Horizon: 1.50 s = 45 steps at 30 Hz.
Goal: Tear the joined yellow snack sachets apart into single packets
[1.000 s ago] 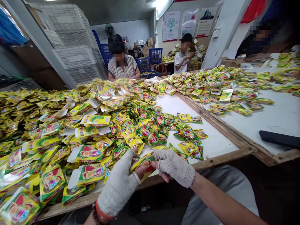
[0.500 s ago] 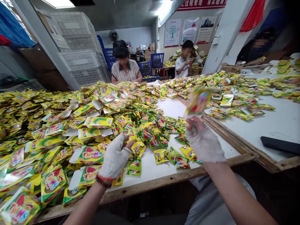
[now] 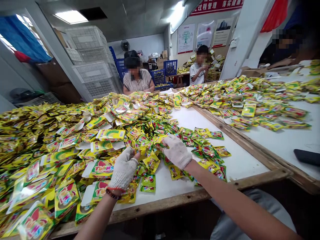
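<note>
My left hand [image 3: 125,169], in a white fingerless knit glove, has its thumb and fingers closed at the edge of a yellow candy packet [image 3: 143,151]. Just to the right, my right hand [image 3: 177,152], gloved alike, reaches into the small packets with its fingertips closed on a yellow-green candy packet [image 3: 158,141]; its fingers are partly hidden. Loose green and yellow packets [image 3: 206,150] lie around both hands on the white tabletop [image 3: 245,160]. Flat yellow-green candy boxes [image 3: 101,169], several with open white flaps, are heaped beside my left hand.
A wooden strip [image 3: 232,133] divides the table, and a wooden edge [image 3: 160,203] runs along its front. More boxes [image 3: 270,110] and a black phone [image 3: 306,156] lie right of the strip. Across the table sits a person [image 3: 138,80]; others are farther back and right. White crates [image 3: 93,66] are stacked behind.
My right hand has moved left and down from the blurred candy box it was at, into the small packets. More boxes lie right of the strip. My left hand stays near the same packets.
</note>
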Tool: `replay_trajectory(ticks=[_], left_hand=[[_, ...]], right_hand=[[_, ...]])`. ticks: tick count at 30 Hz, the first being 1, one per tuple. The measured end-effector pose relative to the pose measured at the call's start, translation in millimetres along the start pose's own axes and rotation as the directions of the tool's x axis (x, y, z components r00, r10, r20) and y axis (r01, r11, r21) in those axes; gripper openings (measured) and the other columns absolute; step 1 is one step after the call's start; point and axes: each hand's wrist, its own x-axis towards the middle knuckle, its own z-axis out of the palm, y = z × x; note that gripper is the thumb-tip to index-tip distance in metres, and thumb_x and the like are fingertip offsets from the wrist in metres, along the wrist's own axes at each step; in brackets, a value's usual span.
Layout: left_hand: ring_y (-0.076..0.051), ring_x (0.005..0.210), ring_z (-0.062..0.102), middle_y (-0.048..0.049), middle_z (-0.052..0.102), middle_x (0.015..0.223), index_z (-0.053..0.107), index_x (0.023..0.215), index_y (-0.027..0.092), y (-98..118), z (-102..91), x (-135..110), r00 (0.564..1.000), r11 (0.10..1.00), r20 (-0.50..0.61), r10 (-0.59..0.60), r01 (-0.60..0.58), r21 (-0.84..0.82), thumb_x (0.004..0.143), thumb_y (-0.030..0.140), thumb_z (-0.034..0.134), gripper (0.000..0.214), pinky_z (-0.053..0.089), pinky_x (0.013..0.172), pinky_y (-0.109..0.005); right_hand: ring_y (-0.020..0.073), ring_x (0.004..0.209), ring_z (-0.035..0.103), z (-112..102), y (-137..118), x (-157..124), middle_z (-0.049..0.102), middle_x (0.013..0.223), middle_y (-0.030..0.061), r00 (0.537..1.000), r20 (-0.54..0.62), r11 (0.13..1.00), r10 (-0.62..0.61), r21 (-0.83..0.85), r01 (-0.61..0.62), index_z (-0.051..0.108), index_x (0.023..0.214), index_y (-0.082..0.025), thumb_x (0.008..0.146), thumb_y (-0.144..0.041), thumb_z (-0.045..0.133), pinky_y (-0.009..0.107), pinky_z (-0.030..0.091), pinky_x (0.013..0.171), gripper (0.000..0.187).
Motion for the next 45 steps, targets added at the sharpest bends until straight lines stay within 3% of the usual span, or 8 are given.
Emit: replay_trajectory(ticks=[6,18,20,23,27,34,40,45], left_hand=[[0.0,0.064,0.052,0.0035,0.052,0.081,0.047,0.102,0.019,-0.2,16.3,-29.7,0.966,0.862,0.209,-0.15,0.231,-0.45,0.062,0.054,0.062,0.055,0.05,0.059,-0.015],[-0.001,0.074,0.053,-0.0026,0.061,0.091,0.05,0.109,0.016,-1.8,28.7,-55.2,0.943,0.906,0.325,0.074,0.072,-0.418,0.071,0.05,0.056,0.051,0.047,0.071,-0.013],[-0.003,0.079,0.055,-0.0036,0.062,0.093,0.052,0.107,0.017,-0.1,24.1,-55.3,0.94,0.955,0.324,0.104,-0.003,-0.298,0.075,0.053,0.049,0.048,0.047,0.076,-0.016],[-0.009,0.089,0.056,-0.0042,0.062,0.099,0.056,0.103,0.022,-0.2,3.6,-46.6,0.984,0.962,0.135,0.12,-0.148,0.229,0.077,0.055,0.041,0.045,0.045,0.085,-0.023],[-0.024,0.108,0.051,-0.0108,0.055,0.113,0.05,0.116,0.024,-9.4,-38.7,-20.2,0.98,0.582,-0.129,0.152,0.017,0.813,0.073,0.056,0.044,0.054,0.041,0.095,-0.041],[-0.02,0.1,0.055,-0.0073,0.056,0.111,0.051,0.113,0.027,-21.2,-104.0,-5.3,0.992,0.453,-0.11,0.058,0.072,0.888,0.08,0.046,0.025,0.046,0.045,0.085,-0.035],[-0.021,0.124,0.043,-0.0019,0.051,0.127,0.051,0.119,0.033,-38.7,-110.9,-10.7,0.977,0.413,0.201,0.074,-0.214,0.885,0.067,0.019,0.045,0.054,0.033,0.111,-0.045],[-0.019,0.125,0.045,-0.0026,0.045,0.135,0.044,0.128,0.029,-28.2,-114.8,-18.8,0.996,0.658,0.044,0.071,-0.08,0.749,0.069,0.026,0.048,0.059,0.037,0.111,-0.042]], right_hand=[[0.0007,0.063,0.039,-18.8,-14.2,-33.4,0.051,0.072,-0.0034,0.948,0.316,0.806,-0.025,0.567,-0.168,0.05,0.083,-0.014,0.071,-0.035,0.061,0.011,0.034,0.057,0.027],[0.0047,0.076,0.057,-8.6,-19.0,-63.4,0.063,0.098,0.0037,0.906,0.421,0.814,0.043,0.511,-0.276,0.053,0.113,-0.018,0.077,-0.04,0.054,0.014,0.047,0.067,0.042],[0.0042,0.067,0.057,-6.3,-20.2,-65.1,0.065,0.093,0.0039,0.861,0.507,0.78,0.021,0.53,-0.332,0.054,0.113,-0.017,0.078,-0.041,0.052,0.014,0.047,0.06,0.042],[0.0032,0.052,0.054,-5.8,-19.1,-64.4,0.063,0.078,0.0018,0.847,0.522,0.759,0.098,0.511,-0.403,0.055,0.106,-0.016,0.077,-0.044,0.053,0.014,0.042,0.047,0.04],[0.0073,0.054,0.061,-4.4,-10.3,-63.6,0.062,0.07,0.0001,0.858,0.482,0.74,0.181,0.507,-0.441,0.052,0.106,-0.016,0.075,-0.051,0.054,0.013,0.042,0.044,0.046],[0.0082,0.056,0.062,8.2,5.9,-68.6,0.063,0.072,0.0012,0.866,0.453,0.703,0.211,0.545,-0.457,0.05,0.112,-0.016,0.073,-0.051,0.056,0.014,0.043,0.045,0.052],[0.0058,0.048,0.055,11.8,6.9,-67.9,0.061,0.062,0.0004,0.868,0.445,0.699,0.221,0.548,-0.459,0.051,0.113,-0.014,0.073,-0.05,0.056,0.013,0.037,0.043,0.055],[0.006,0.051,0.055,9.0,8.8,-68.9,0.063,0.067,0.0023,0.876,0.42,0.735,0.238,0.512,-0.445,0.053,0.115,-0.014,0.075,-0.05,0.054,0.015,0.041,0.046,0.053]])
